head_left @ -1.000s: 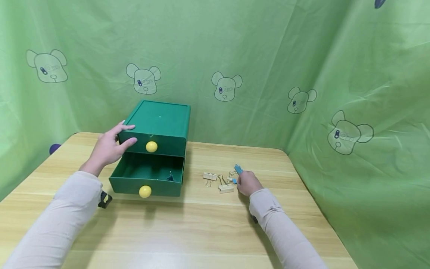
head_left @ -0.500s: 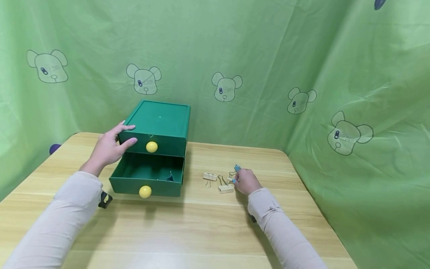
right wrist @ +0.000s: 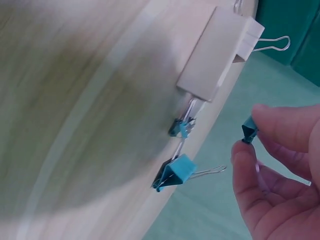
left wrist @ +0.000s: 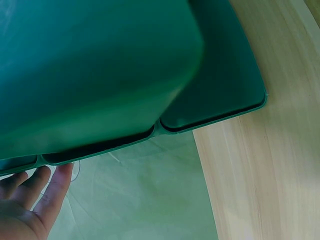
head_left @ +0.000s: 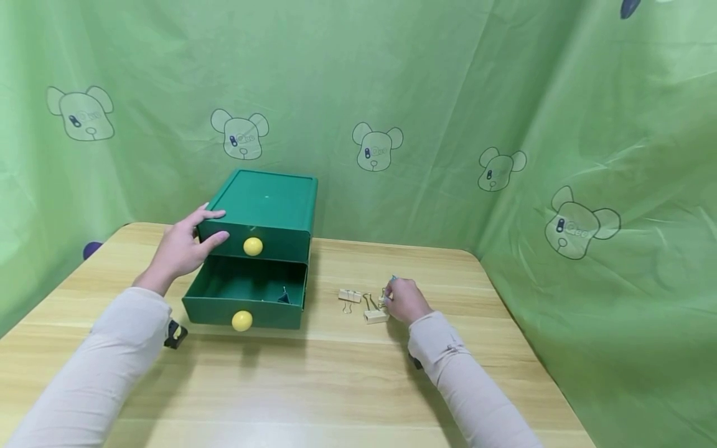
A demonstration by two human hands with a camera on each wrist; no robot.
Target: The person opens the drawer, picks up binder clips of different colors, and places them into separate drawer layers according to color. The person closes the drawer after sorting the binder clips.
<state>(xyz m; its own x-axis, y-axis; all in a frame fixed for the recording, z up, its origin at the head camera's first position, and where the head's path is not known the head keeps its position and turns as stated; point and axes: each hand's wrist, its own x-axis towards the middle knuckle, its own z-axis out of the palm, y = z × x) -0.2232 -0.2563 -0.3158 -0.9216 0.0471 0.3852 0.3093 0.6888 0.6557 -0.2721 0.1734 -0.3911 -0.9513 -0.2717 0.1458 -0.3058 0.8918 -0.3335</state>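
Note:
My left hand (head_left: 182, 247) rests against the left side of a green drawer cabinet (head_left: 266, 196). One finger lies on its top edge, and the thumb touches the closed upper drawer. In the left wrist view, fairly straight fingers (left wrist: 56, 192) meet the cabinet's rim. My right hand (head_left: 409, 302) pinches a small blue binder clip (right wrist: 249, 129) between thumb and finger, just above the table. Close by lie two more blue binder clips, a larger one (right wrist: 175, 172) and a smaller one (right wrist: 184, 127). Pale binder clips (head_left: 376, 317) sit to the hand's left, one partly hidden.
The lower drawer (head_left: 213, 309) is pulled out, with a dark clip (head_left: 284, 298) at its right side. Both drawers have yellow knobs (head_left: 242, 321). The wooden table (head_left: 336, 386) extends around the cabinet. A green curtain (head_left: 437, 93) hangs behind and to the right.
My right hand has moved slightly left towards the pale clips and now covers more of the blue clips. The left hand and the cabinet stay in place.

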